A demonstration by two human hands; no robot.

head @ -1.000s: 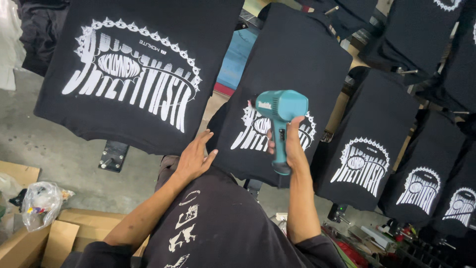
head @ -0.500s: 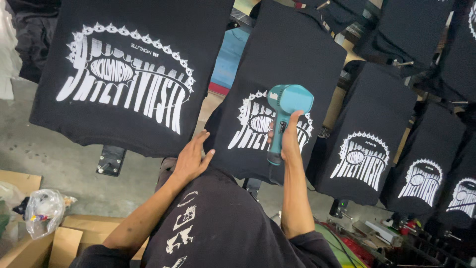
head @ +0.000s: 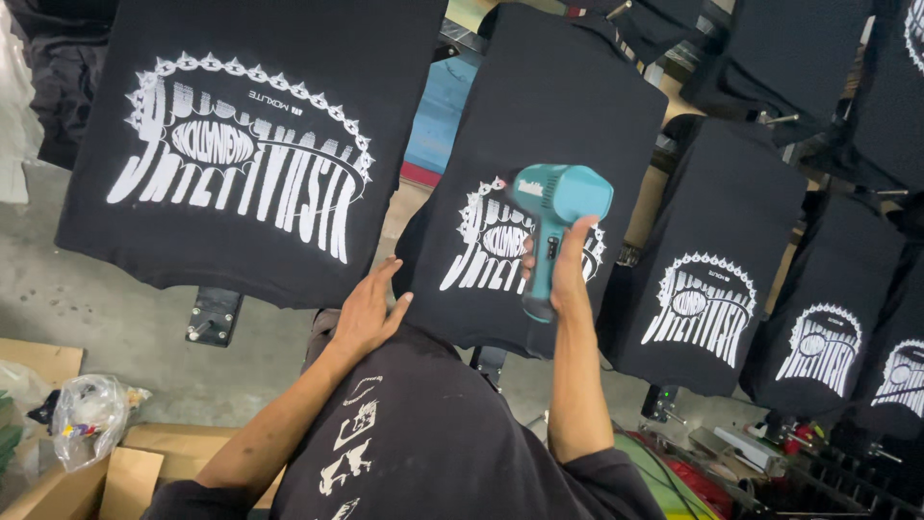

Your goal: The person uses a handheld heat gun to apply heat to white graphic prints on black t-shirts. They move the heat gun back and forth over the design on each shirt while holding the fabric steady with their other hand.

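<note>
Nearest to the viewer, a person in a black top printed with white symbols leans forward, both bare forearms reaching up and away toward a row of black T-shirts stretched flat over printing boards.

The left hand (head: pixel 368 310) lies open, fingers spread and palm down, pressing on the near left edge of the middle black shirt (head: pixel 549 125), right at its hem. It grips nothing; it only rests on the cloth.

The right hand (head: pixel 568 270) is closed around the handle of a teal handheld blower (head: pixel 558 197), shaped like a pistol. The handle runs toward the person and its long axis is nearly in line with the forearm. The rounded head sits at the far end, directly above the white printed design (head: pixel 478 246) on the middle shirt. Whether the head touches the cloth cannot be told; it looks to hover just over it. The right hand is the nearer of the two to the print, which lies just beyond and slightly left of the knuckles. The right elbow is bent low and the wrist is fairly straight.

To the left, a larger black shirt (head: pixel 241 77) shows the same white design, well apart from both hands. Farther right, more printed shirts (head: pixel 717 289) recede in a line.

Down at lower left, cardboard boxes (head: pixel 125 477) and a clear plastic bag (head: pixel 85 416) sit on the grey floor (head: pixel 87 308).
</note>
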